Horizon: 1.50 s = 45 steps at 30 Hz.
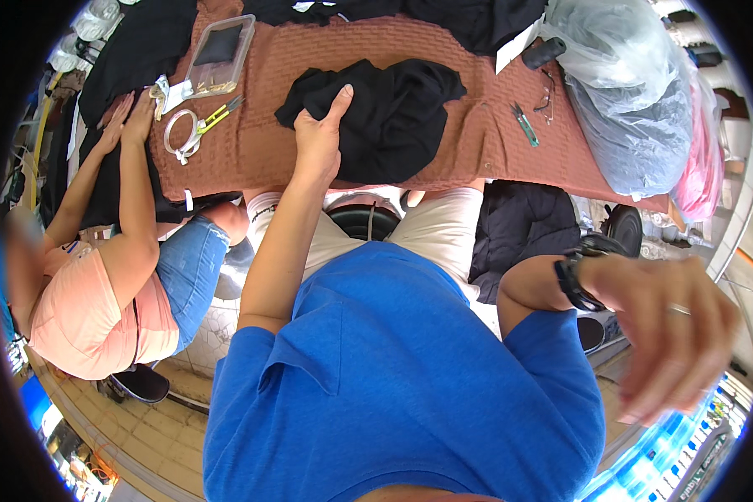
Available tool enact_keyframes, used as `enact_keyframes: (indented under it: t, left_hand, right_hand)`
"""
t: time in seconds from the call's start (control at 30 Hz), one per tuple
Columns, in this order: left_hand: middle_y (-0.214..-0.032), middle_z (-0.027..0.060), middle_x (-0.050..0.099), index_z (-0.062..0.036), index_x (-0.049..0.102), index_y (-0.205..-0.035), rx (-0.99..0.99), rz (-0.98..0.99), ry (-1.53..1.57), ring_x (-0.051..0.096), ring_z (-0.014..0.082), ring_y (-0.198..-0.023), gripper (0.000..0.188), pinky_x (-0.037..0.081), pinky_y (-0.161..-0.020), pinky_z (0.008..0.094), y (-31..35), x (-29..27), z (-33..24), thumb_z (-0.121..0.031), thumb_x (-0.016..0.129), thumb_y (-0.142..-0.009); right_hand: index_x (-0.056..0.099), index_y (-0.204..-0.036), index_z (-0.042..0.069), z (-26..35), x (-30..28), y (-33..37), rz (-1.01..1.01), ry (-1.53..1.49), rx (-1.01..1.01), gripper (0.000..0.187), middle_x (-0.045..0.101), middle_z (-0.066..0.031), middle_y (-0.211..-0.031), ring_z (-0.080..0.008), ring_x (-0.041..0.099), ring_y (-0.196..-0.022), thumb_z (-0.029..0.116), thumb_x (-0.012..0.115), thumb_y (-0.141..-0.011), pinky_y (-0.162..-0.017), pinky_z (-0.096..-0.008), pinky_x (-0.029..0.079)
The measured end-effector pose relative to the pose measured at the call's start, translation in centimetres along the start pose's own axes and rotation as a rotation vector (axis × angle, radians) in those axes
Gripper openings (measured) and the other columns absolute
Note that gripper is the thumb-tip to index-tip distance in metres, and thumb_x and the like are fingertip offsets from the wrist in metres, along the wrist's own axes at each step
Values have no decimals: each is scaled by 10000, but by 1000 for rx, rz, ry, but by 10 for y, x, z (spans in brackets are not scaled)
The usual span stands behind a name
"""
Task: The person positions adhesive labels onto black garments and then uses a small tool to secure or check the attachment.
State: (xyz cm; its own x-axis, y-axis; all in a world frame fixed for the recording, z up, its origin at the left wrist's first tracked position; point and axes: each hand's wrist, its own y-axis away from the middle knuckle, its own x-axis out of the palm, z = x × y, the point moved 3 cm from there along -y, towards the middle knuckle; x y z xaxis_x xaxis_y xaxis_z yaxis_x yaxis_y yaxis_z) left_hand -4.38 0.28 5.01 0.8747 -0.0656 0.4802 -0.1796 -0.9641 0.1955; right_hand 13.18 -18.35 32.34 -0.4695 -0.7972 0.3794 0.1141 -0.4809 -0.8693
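A piece of black cloth point(393, 117) lies bunched on the brown-covered table in front of me. My left hand point(316, 138) grips its left part, thumb on top and the other fingers hidden behind the fabric. My right hand point(673, 330) is raised off the table at the right, close to the camera and slightly blurred. Its fingers hang loosely bent with small gaps between them, and nothing shows in them; a ring and a black wristwatch point(571, 283) are on that hand and wrist. Green-handled thread snips point(525, 125) rest right of the cloth.
On the table point(259, 159), yellow-handled scissors point(217, 115) lie beside a white ring-shaped roll point(181, 134) and a clear plastic box point(222, 54). Large plastic bags point(627, 100) stand at the right. A co-worker point(100, 309) sits at my left, both hands on black fabric point(146, 67).
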Motion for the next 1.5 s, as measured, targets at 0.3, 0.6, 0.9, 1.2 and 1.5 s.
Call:
enact_keyframes:
  t: [0.3, 0.6, 0.9, 1.2, 1.5]
  left_hand:
    - [-1157, 137, 673, 42, 606, -1159, -237, 132, 286, 653, 233, -1106, 230, 530, -987, 387, 14, 22, -10, -100, 596, -979]
    - [-1212, 187, 646, 79, 609, -1193, -295, -188, 118, 647, 262, -1096, 518, 487, -1024, 386, -6, 8, 8, -321, 754, -898]
    - [-1036, 74, 681, 36, 661, -1019, -68, -18, -14, 599, 119, -945, 325, 473, -860, 303, 2, 18, -6, -233, 799, -900]
    - [-965, 28, 709, -22, 701, -941, -75, 30, 106, 648, 98, -844, 158, 524, -778, 258, 15, 23, -26, -167, 759, -928]
    - [-962, 38, 695, -35, 672, -926, -95, -51, 274, 661, 114, -899, 225, 537, -855, 261, 28, 48, -27, -238, 769, -930]
  right_hand:
    - [666, -970, -38, -129, -137, 109, -857, 1178, 492, 48, 694, -103, -910, -162, 706, -753, -11, 677, -931, -652, -272, 580]
    - [641, -890, -40, -163, -146, 142, -869, 1234, 664, 105, 650, -102, -894, -128, 674, -729, 20, 727, -889, -617, -263, 532]
    - [630, -917, -15, -161, -158, 135, -782, 1636, 337, 97, 675, -131, -987, -237, 662, -791, 42, 706, -897, -698, -330, 532]
    - [627, -893, 5, -135, -165, 122, -736, 1475, 565, 140, 676, -75, -767, -143, 632, -708, 82, 744, -893, -673, -287, 508]
    - [708, -896, 4, -121, -155, 108, -817, 1677, 335, 90, 650, -74, -895, -136, 604, -731, 47, 772, -850, -663, -268, 490]
